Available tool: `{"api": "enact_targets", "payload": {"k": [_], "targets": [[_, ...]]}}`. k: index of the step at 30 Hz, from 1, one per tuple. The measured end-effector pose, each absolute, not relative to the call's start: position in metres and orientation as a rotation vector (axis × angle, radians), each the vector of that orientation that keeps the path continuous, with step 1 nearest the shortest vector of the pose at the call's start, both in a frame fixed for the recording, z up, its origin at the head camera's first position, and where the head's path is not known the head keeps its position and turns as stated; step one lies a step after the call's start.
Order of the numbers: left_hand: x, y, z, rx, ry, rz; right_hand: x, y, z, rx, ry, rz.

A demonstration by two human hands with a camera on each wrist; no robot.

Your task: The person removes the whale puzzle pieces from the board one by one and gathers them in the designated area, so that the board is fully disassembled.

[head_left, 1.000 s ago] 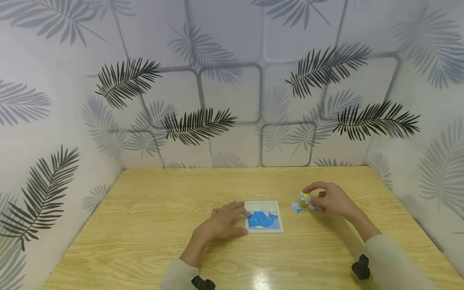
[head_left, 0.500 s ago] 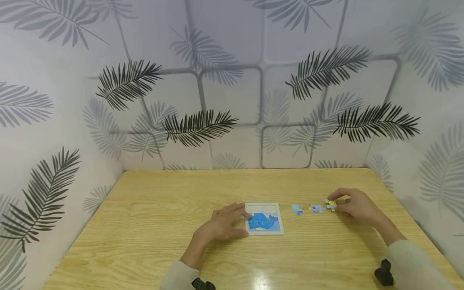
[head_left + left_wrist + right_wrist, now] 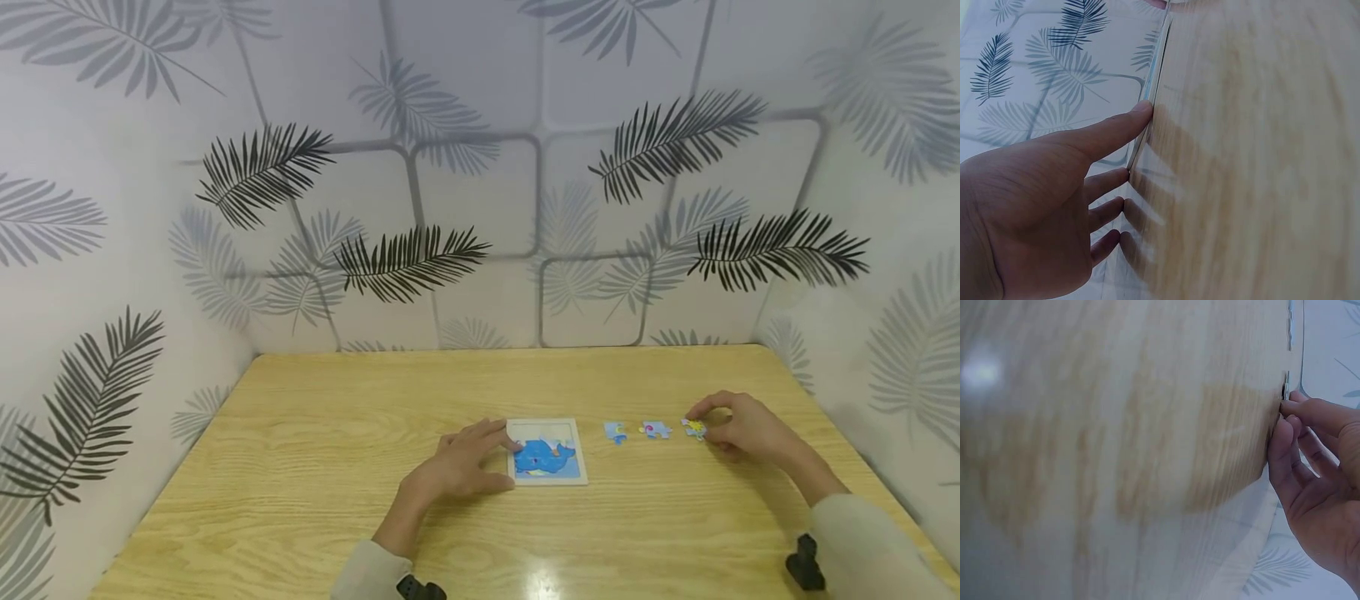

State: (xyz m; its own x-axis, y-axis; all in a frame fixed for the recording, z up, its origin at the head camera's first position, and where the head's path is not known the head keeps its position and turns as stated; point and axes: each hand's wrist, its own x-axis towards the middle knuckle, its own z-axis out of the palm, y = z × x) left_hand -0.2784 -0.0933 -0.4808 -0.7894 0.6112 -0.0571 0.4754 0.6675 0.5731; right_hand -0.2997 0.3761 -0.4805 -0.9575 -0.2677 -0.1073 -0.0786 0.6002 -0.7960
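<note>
My left hand rests at the left side of a small square puzzle board, its thumb by the near corner and its index finger reaching over the left rim. A blue whale fills the lower part of the board; the upper part is pale. In the left wrist view the thumb and fingers extend fairly straight to the board's edge. To the right, my right hand pinches a jigsaw piece with a yellow sun, low at the table. The right wrist view shows its fingertips meeting at the piece's thin edge.
Two loose jigsaw pieces lie in a row between the board and the right hand: a pale blue piece and a piece with a pink spot. A leaf-patterned wall stands behind the wooden table.
My right hand has carried the sun piece rightward from over the other pieces and lowered it to the row's right end. The left hand has stayed at the board.
</note>
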Motion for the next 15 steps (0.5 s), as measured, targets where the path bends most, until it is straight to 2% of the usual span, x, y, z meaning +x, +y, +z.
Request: {"api": "enact_targets", "payload": {"k": [11,15], "targets": [[-0.279,-0.093,-0.477,0.870,2.621,0.811,-0.299,0.368,-0.469,-0.303,2.709,-1.244],[-0.280,-0.093,-0.475,0.873,2.622,0.804,-0.301,0.353,-0.462,-0.396,2.779,-1.244]]}}
